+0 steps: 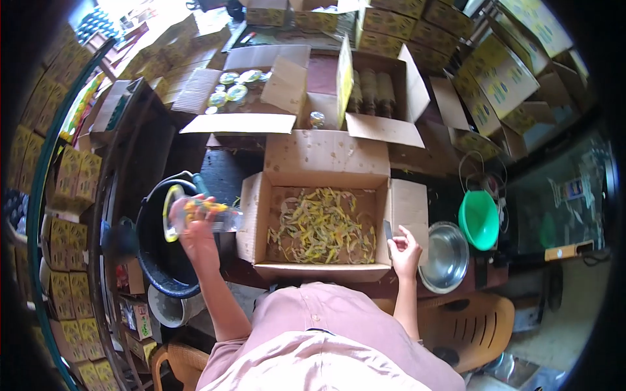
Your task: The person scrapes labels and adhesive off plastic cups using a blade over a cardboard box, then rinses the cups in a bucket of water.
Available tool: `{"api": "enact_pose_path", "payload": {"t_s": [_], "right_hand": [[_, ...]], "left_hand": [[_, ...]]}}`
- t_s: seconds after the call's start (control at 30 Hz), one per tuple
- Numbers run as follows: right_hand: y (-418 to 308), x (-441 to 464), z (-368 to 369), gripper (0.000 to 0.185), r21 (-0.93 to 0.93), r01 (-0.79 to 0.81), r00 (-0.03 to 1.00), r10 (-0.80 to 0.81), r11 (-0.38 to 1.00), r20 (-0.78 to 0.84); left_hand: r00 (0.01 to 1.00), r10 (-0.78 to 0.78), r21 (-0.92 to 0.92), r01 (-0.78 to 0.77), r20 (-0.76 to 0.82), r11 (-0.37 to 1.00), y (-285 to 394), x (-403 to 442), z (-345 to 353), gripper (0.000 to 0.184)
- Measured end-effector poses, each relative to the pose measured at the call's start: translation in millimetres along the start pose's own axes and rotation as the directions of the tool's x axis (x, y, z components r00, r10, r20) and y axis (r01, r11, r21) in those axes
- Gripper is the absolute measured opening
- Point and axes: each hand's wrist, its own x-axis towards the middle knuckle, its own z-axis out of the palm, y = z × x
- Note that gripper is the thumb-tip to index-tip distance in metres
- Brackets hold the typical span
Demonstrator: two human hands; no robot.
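My left hand [194, 221] is closed around a clear plastic container [228, 220], tipped on its side over the rim of the dark bucket [145, 225]. The container has a yellow ring at one end and yellow-orange patches; motion blurs it. A thin grey blade [388, 231] sits pinched in my right hand [405, 251], beside the right flap of the open cardboard box [326, 153]. Yellow and greenish strips [319, 225] lie scattered over the bottom of that box, directly in front of me.
Right of the box stand a steel bowl [444, 257] and a green bowl [478, 220]. Behind it, an open carton [242, 57] holds round-lidded containers, and another carton [414, 78] holds upright rolls. Stacked boxes [68, 287] line the left side. A plastic chair [466, 322] is at lower right.
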Motion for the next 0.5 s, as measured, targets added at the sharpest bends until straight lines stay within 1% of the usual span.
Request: {"api": "enact_pose_path", "payload": {"t_s": [0.07, 0.1, 0.13, 0.17, 0.2, 0.3, 0.4, 0.43, 0.5], "right_hand": [[6.8, -5.1, -7.6, 0.041, 0.002, -0.014, 0.999, 0.014, 1.000, -0.034], [11.2, -7.5, -9.8, 0.041, 0.005, -0.017, 0.999, 0.017, 1.000, -0.045], [14.1, -9.9, -11.8, 0.041, 0.011, -0.019, 0.998, 0.019, 1.000, -0.056], [14.9, -13.3, -14.5, 0.046, 0.015, -0.045, 0.998, 0.046, 0.999, -0.031], [16.0, -16.7, -15.6, 0.047, 0.057, -0.071, 0.997, 0.072, 0.996, -0.020], [22.4, -26.0, -15.6, 0.053, 0.163, -0.137, 0.991, 0.137, 0.977, 0.006], [35.6, -29.1, -8.3, 0.050, 0.260, -0.134, 0.982, 0.164, 0.956, -0.096], [35.8, -30.2, -6.3, 0.049, 0.262, -0.096, 0.975, 0.143, 0.960, -0.167], [33.5, -29.4, -5.8, 0.049, 0.202, -0.083, 0.968, 0.127, 0.976, -0.216]], "left_hand": [[0.980, -0.138, 0.247, 0.100, 0.142, 0.964, -8.6, -5.4, 24.4, 0.055], [0.961, -0.213, 0.233, 0.169, 0.178, 0.958, -18.6, -9.3, 31.2, 0.055], [0.951, -0.237, 0.254, 0.184, 0.197, 0.950, -30.0, -14.0, 40.2, 0.054], [0.932, -0.259, 0.283, 0.185, 0.252, 0.941, -38.1, -18.2, 49.1, 0.054], [0.910, -0.282, 0.311, 0.185, 0.304, 0.932, -44.7, -22.0, 56.8, 0.054], [0.852, -0.359, 0.332, 0.237, 0.380, 0.913, -55.9, -30.7, 73.0, 0.053], [0.821, -0.377, 0.350, 0.233, 0.429, 0.907, -63.9, -35.1, 75.9, 0.053], [0.816, -0.384, 0.359, 0.235, 0.432, 0.903, -65.1, -36.3, 75.2, 0.053], [0.809, -0.392, 0.375, 0.231, 0.438, 0.898, -66.8, -36.7, 73.5, 0.053]]}}
